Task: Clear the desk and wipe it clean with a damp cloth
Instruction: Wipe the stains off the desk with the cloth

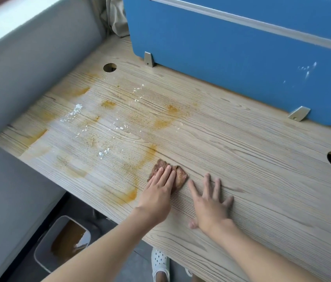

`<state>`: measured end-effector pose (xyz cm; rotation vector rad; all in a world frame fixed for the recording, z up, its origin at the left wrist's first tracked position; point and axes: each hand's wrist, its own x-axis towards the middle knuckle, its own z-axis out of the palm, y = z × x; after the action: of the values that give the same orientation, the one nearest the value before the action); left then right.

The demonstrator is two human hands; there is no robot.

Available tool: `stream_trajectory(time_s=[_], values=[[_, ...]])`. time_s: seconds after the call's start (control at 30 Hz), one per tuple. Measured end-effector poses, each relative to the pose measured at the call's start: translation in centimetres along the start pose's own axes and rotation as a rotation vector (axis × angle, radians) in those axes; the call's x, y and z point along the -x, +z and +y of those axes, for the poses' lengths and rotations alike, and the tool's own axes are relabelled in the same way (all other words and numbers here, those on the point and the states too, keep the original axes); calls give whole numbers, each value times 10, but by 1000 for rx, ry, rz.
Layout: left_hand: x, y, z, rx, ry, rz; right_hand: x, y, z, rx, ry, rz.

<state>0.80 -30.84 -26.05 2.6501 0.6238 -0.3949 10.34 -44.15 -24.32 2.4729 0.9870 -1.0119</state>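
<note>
Both hands flat on desk (242, 155).
Left hand (157, 192) pressed brown cloth (181, 176), gripping nothing; right hand (211, 202) fingers (206, 183) splayed, empty.

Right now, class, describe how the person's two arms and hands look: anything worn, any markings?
Both forearms are bare up to the picture's edge, with no sleeves visible. The left hand and right hand show no gloves, rings, watch or bracelet. No markings can be seen on either arm.

Left hand (158, 190) flat, fingers together, right hand (211, 204) flat, fingers splayed, both arms extended
</note>
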Motion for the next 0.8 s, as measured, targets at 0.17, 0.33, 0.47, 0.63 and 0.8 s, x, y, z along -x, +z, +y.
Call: stream_trajectory(time_s=[0.17,0.33,0.47,0.63,0.8], values=[[-33,-13,-12,29,-71,19,-1,-2,-1,3,10,0],[6,1,-4,11,-24,15,3,-2,-3,-1,12,27],[-2,-7,-16,3,-20,-5,9,2,-20,-90,13,-18],[4,-3,-7,30,-73,13,12,10,-31,-21,32,-13],[41,14,-4,12,-29,-7,13,13,-31,-8,35,16]])
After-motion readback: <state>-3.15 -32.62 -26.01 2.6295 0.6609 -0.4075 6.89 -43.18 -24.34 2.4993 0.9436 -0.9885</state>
